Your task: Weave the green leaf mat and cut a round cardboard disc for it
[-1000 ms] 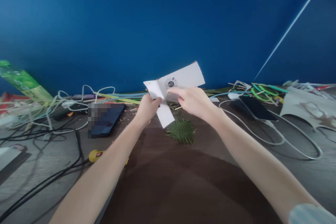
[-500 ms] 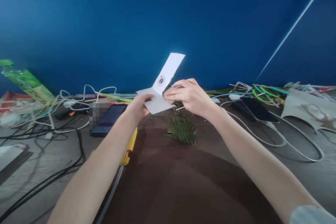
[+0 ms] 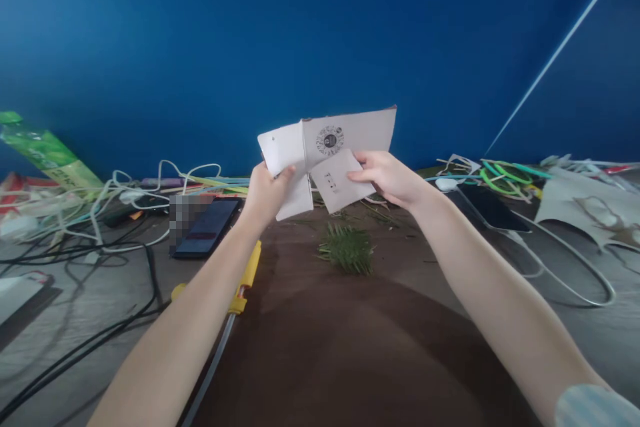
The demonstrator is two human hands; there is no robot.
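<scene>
A white folded card (image 3: 360,127) with a round black printed code is opened out above the table. My left hand (image 3: 267,193) grips its left part, thumb on the front face. My right hand (image 3: 387,177) pinches a white panel (image 3: 337,183) bearing small dark marks, overlapping the card's lower right. Whether this panel is joined to the card or loose, I cannot tell. Below the hands, a flat bunch of green leaf fronds (image 3: 347,249) lies on the brown table (image 3: 350,347).
Left are a dark phone (image 3: 207,230), a yellow-handled glue gun (image 3: 247,280), tangled cables (image 3: 150,267) and a leaning green bottle (image 3: 47,150). Right lie another phone (image 3: 493,210), green craft stems (image 3: 505,177) and a pale sheet (image 3: 575,203). A blue partition (image 3: 320,33) stands behind.
The card has been spread wider, its coded panel turning to face me and swinging right. My right hand has moved right and now grips the marked white panel.
</scene>
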